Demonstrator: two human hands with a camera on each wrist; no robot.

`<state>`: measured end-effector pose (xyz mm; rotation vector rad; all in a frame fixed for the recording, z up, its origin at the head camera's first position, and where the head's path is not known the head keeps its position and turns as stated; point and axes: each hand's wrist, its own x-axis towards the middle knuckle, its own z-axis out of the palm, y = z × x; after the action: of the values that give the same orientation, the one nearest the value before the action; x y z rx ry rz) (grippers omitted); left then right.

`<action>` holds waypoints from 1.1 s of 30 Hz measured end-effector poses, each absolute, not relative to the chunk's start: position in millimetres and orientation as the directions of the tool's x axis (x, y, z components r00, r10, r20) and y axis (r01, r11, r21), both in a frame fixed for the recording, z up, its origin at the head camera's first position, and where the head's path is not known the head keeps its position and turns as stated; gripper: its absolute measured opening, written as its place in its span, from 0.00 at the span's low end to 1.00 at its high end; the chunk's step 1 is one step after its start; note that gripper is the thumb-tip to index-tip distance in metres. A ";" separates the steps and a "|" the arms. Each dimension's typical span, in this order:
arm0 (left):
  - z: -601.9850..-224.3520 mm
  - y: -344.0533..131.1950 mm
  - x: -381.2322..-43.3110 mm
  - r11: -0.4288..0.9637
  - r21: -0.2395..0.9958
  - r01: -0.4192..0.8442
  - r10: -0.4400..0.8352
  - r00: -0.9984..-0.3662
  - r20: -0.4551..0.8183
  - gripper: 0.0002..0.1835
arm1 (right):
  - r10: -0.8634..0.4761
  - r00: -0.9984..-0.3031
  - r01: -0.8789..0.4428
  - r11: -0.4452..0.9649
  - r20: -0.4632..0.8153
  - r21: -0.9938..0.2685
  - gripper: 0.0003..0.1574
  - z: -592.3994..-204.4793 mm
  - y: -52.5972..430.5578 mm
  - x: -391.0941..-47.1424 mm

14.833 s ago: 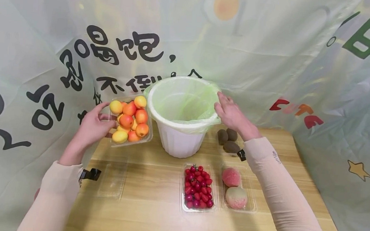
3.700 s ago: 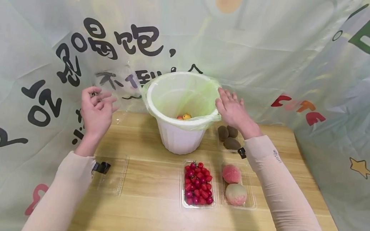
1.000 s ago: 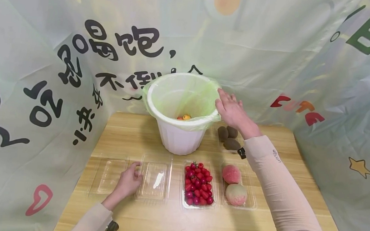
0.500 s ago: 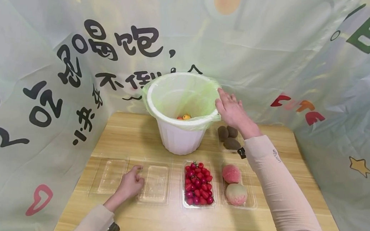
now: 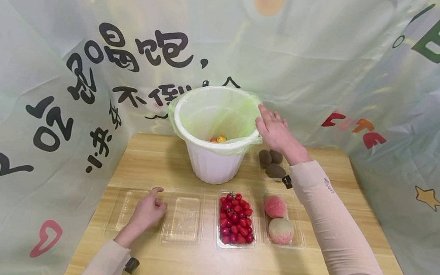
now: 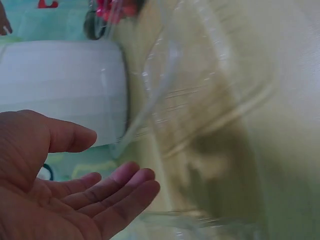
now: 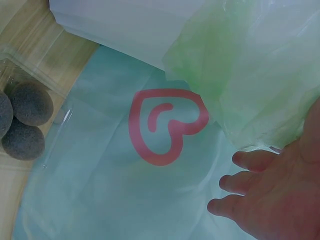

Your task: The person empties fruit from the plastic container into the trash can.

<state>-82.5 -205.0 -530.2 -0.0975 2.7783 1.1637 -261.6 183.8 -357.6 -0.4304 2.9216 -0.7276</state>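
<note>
My left hand (image 5: 147, 210) hovers between two clear plastic containers, fingers loosely bent and holding nothing. The right-hand one of these, a bare clear container (image 5: 183, 218), lies just beside its fingertips; the left wrist view shows a gap between fingers and plastic. The other clear container (image 5: 124, 209) is partly behind the hand. At the rim of a white bucket (image 5: 215, 167), my right hand (image 5: 277, 133) rests with extended fingers against the green plastic bag (image 7: 215, 75) lining it. Its thumb is mostly hidden in the right wrist view. Yellow-orange fruit (image 5: 221, 139) shows inside the bucket.
A container of red cherries and berries (image 5: 236, 219) stands right of the bare containers. Beside it are two peaches (image 5: 281, 231) in a clear box. Several kiwifruit (image 5: 275, 171) sit behind, under the right forearm. Printed cloth (image 5: 305, 67) walls surround the wooden table (image 5: 211, 269).
Earlier, the left hand held the container of yellow-orange fruit; fruit now lies in the bucket. The emptied container rests on the table, and the left hand has let go, drawing left.
</note>
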 end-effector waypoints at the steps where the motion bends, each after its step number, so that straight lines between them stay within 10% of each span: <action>1: -527.3 -205.1 -82.8 0.703 0.703 -0.104 -0.016 -0.991 -0.131 0.31 | -0.296 -0.955 -0.248 0.846 -0.029 -0.473 0.43 -357.4 183.5 -261.7; 33: -532.5 -96.9 -72.2 0.423 0.905 -0.027 0.218 -0.967 -0.131 0.28 | -0.298 -0.954 -0.244 0.845 -0.041 -0.476 0.43 -355.5 181.9 -261.0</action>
<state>-72.2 -96.9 -532.5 0.1675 2.4490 1.5643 -261.0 181.9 -355.5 -0.4290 2.9080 -0.7268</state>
